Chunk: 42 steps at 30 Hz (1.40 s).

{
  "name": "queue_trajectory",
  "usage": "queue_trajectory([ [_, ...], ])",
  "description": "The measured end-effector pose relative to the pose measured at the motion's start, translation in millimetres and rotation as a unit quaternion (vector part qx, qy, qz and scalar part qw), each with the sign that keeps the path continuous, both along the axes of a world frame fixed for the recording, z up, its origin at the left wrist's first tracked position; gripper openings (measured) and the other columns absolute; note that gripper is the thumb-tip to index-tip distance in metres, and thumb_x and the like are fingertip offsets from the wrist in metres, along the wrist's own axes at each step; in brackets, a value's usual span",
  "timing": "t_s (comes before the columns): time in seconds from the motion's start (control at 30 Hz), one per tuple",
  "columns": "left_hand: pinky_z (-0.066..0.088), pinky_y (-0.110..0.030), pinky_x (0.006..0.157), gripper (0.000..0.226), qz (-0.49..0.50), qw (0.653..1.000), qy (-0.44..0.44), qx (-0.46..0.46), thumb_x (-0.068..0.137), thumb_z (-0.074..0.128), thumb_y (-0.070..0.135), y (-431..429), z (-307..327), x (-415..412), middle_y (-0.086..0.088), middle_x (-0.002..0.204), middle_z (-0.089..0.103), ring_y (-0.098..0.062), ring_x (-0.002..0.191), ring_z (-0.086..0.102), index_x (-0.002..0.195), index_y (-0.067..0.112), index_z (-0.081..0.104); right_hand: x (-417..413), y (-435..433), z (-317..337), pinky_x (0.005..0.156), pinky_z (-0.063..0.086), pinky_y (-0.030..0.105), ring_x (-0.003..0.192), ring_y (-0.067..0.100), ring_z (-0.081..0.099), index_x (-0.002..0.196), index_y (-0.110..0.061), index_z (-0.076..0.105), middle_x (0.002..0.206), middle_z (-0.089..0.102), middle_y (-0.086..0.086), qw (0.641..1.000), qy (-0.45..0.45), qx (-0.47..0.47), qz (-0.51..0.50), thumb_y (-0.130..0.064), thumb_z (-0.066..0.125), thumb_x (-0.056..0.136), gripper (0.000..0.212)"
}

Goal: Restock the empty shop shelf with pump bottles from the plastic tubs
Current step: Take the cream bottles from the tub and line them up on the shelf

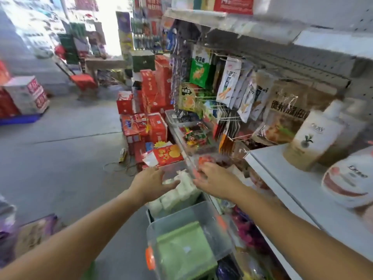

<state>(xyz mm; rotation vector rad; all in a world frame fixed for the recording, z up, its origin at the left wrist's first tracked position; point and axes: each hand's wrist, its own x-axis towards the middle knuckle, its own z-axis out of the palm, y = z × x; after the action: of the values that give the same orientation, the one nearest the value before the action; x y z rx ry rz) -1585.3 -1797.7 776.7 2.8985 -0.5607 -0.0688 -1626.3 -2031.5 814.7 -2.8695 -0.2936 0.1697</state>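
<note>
**Both hands reach into the far tub of white bottles**

The left hand (pixel 153 181) and the right hand (pixel 212 182) are over the far tub (pixel 171 166), one on each side of the white pump bottles (pixel 181 190) that stand packed together inside it. The grip of each hand is apart, with the fingers spread or loosely bent. The left fingertips seem to touch a bottle, but as far as the blur allows, nothing is clamped.

The bottles look like smooth, glossy plastic with narrow pump heads, and they stand very close together. I think a bottle lifted only by its head could slip, or pull its neighbour over.

The near tub (pixel 189 225) is thin clear plastic with orange clips and holds soft green packs (pixel 185 245). It sits just in front of the far one, so a forearm may knock it.

On the right, the flat white shelf (pixel 286 178) already carries a tall beige bottle (pixel 314 138) and a rounder red and white bottle (pixel 351 182). The tall one is narrow and would tip easily if a new bottle is put down carelessly beside it. The thin hooks of the hanging snack bags (pixel 232 87) could also catch a hand on its way there.
</note>
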Motion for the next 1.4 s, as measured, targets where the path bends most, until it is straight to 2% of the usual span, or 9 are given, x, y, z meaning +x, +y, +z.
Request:
queue_trajectory([
  [0.13,0.055,-0.035,0.08,0.08,0.04,0.998,0.057,-0.001,0.082,0.036,0.085,4,-50,24,0.002,0.115,0.068,-0.02,0.101,0.065,0.11,0.017,0.068,36,8,-48,0.088,0.049,0.039,0.112,0.024,0.057,0.136,-0.019,0.051,0.124,0.056,0.001,0.999,0.038,0.014,0.009,-0.059,0.046,0.091,0.06],
  [0.23,0.051,-0.033,0.077,0.078,0.055,0.995,0.08,0.008,0.084,0.038,0.082,1,-82,43,0.0,0.11,0.068,-0.019,0.097,0.063,0.106,0.014,0.068,64,3,-84,0.091,0.051,0.041,0.114,0.021,0.057,0.129,-0.019,0.056,0.129,0.055,-0.002,0.997,0.073,0.019,0.001,-0.061,0.047,0.091,0.057],
  [0.37,0.053,-0.035,0.079,0.071,0.1,0.986,0.131,0.002,0.085,0.043,0.079,-9,-118,61,0.001,0.109,0.064,-0.02,0.098,0.062,0.107,0.015,0.067,103,-7,-131,0.097,0.046,0.037,0.122,0.021,0.052,0.134,-0.018,0.053,0.135,0.054,0.001,0.994,0.11,0.024,0.001,-0.058,0.05,0.093,0.057],
  [0.8,0.053,-0.039,0.085,0.065,0.166,0.952,0.256,0.0,0.09,0.043,0.073,-28,-248,129,-0.005,0.111,0.062,-0.025,0.103,0.059,0.109,0.014,0.061,204,-12,-271,0.098,0.048,0.041,0.118,0.022,0.054,0.133,-0.016,0.053,0.129,0.055,0.002,0.971,0.239,0.017,0.011,-0.058,0.051,0.092,0.059],
  [0.9,0.051,-0.037,0.087,0.068,0.159,0.951,0.267,-0.003,0.091,0.044,0.072,-27,-283,160,-0.006,0.115,0.062,-0.025,0.106,0.059,0.117,0.012,0.061,229,-8,-299,0.103,0.045,0.043,0.125,0.023,0.051,0.14,-0.014,0.048,0.138,0.05,0.004,0.967,0.256,0.016,-0.013,-0.055,0.053,0.092,0.063],
  [1.07,0.05,-0.036,0.084,0.064,0.148,0.948,0.28,-0.015,0.09,0.046,0.071,-33,-338,208,-0.006,0.111,0.065,-0.024,0.101,0.06,0.112,0.014,0.063,265,-12,-346,0.099,0.048,0.041,0.125,0.024,0.051,0.143,-0.016,0.046,0.142,0.047,0.003,0.96,0.273,0.009,-0.062,-0.053,0.057,0.092,0.064],
  [1.2,0.05,-0.038,0.092,0.072,0.159,0.936,0.314,-0.026,0.088,0.049,0.071,-40,-374,233,-0.006,0.124,0.061,-0.025,0.111,0.059,0.129,0.012,0.058,295,-28,-370,0.095,0.049,0.042,0.123,0.026,0.052,0.141,-0.016,0.046,0.14,0.049,0.006,0.96,0.25,0.002,-0.123,-0.049,0.064,0.09,0.064],
  [1.3,0.046,-0.031,0.08,0.066,0.177,0.93,0.317,-0.045,0.086,0.056,0.07,-49,-394,246,-0.004,0.118,0.061,-0.019,0.099,0.055,0.124,0.015,0.056,309,-39,-384,0.091,0.048,0.041,0.122,0.027,0.05,0.141,-0.016,0.042,0.138,0.046,0.006,0.961,0.222,-0.001,-0.167,-0.045,0.071,0.086,0.069],
  [1.4,0.05,-0.034,0.076,0.074,0.245,0.903,0.343,-0.083,0.077,0.067,0.072,-61,-412,255,-0.003,0.113,0.062,-0.021,0.099,0.059,0.124,0.017,0.05,319,-40,-405,0.098,0.045,0.044,0.13,0.029,0.044,0.147,-0.017,0.03,0.146,0.038,0.008,0.947,0.249,0.027,-0.202,-0.045,0.079,0.078,0.09],
])
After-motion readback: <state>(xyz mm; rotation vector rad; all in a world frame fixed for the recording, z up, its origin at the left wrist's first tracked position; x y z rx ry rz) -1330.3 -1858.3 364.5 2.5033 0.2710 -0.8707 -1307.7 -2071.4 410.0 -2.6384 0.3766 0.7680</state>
